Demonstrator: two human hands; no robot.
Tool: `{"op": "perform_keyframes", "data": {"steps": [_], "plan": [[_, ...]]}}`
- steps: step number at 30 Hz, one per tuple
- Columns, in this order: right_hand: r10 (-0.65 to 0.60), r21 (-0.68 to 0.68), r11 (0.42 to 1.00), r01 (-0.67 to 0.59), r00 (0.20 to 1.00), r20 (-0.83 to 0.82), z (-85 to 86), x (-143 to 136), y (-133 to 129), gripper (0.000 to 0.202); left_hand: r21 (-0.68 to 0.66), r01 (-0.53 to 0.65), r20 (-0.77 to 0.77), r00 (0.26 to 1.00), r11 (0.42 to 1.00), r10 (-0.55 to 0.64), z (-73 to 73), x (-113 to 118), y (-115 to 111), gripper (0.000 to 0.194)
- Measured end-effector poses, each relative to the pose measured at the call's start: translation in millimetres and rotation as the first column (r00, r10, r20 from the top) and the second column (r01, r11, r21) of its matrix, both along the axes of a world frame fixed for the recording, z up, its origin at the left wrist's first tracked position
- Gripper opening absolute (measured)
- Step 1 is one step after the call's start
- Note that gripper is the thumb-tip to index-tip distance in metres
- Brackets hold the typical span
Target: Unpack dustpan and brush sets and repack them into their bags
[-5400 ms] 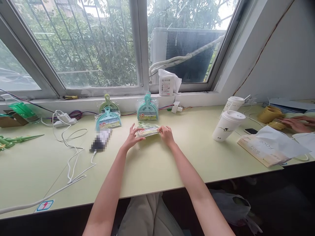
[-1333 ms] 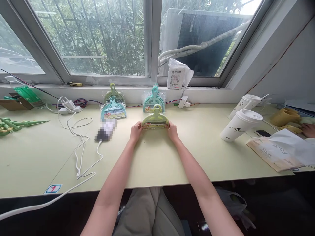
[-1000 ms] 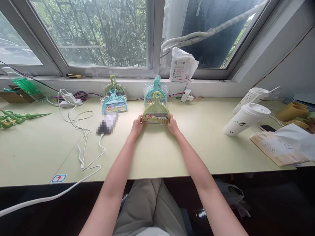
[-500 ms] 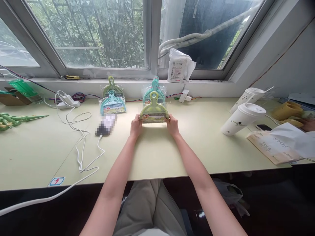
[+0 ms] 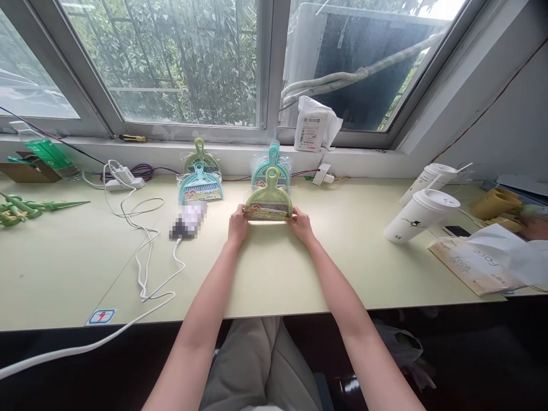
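Observation:
A green dustpan and brush set (image 5: 269, 201) in clear wrapping stands upright on the table in front of me. My left hand (image 5: 238, 225) is closed on its lower left corner, and my right hand (image 5: 302, 225) grips the lower right corner. Right behind it stand blue-green dustpan sets (image 5: 273, 153), partly covered by the green one. Farther left, a light blue dustpan set (image 5: 199, 184) leans in front of another green dustpan set (image 5: 200, 153). Both of these are wrapped too.
A blurred phone (image 5: 187, 220) on a white cable (image 5: 145, 251) lies left of my hands. Two white cups (image 5: 422, 217) and a tissue pack (image 5: 475, 262) are at the right. Green scissor-like items (image 5: 29, 210) lie far left. A wrapped box (image 5: 314, 128) sits against the window.
The whole view has shifted slightly, so everything sits a little lower in the picture. Both hands keep hold of the green dustpan set, which stays in nearly the same place.

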State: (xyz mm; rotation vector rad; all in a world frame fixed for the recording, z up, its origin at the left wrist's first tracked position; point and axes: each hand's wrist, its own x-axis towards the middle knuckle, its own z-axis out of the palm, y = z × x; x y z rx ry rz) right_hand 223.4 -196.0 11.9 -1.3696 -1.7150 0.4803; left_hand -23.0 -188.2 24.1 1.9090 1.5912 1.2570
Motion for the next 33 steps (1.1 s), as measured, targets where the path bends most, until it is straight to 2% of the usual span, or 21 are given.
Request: {"op": "perform_keyframes", "data": {"steps": [7, 13, 18, 23, 25, 27, 29, 33], "plan": [[-0.068, 0.050, 0.997, 0.063, 0.994, 0.086, 2.8, -0.6, -1.7, 0.024, 0.002, -0.037, -0.084, 0.996, 0.999, 0.037, 0.9, 1.8, -1.4, 0.020], [-0.119, 0.035, 0.992, 0.118, 0.992, 0.048, 3.3, 0.5, -0.8, 0.016, 0.000, -0.025, -0.159, 0.987, 1.000, 0.025, 2.8, 6.8, -5.4, 0.022], [-0.151, -0.012, 0.988, 0.152, 0.986, 0.068, 2.9, -2.5, 0.3, 0.016, -0.009, -0.014, -0.157, 0.988, 1.000, 0.012, 2.3, 8.0, -5.0, 0.023], [-0.189, 0.000, 0.982, 0.190, 0.975, 0.117, 4.1, -0.8, 0.2, 0.017, -0.004, 0.007, -0.133, 0.991, 1.000, -0.007, 3.2, 7.0, -3.9, 0.023], [-0.219, 0.014, 0.976, 0.219, 0.966, 0.140, 4.5, 1.2, -0.3, 0.019, -0.019, 0.053, -0.141, 0.988, 0.998, -0.055, 4.7, 6.9, -4.4, 0.032], [-0.228, 0.016, 0.973, 0.228, 0.961, 0.156, 4.7, 2.5, -0.8, 0.021, -0.045, 0.067, -0.180, 0.981, 0.997, -0.075, 6.0, 6.9, -4.7, 0.049], [-0.204, 0.002, 0.979, 0.206, 0.966, 0.161, 4.6, 2.8, -1.1, 0.022, -0.070, 0.022, -0.225, 0.974, 0.997, -0.038, 6.1, 6.7, -4.0, 0.056], [-0.163, -0.021, 0.985, 0.170, 0.968, 0.191, 4.5, 0.5, -1.2, 0.024, -0.088, -0.068, -0.271, 0.962, 0.994, 0.042, 3.8, 5.1, -0.4, 0.046]]}}
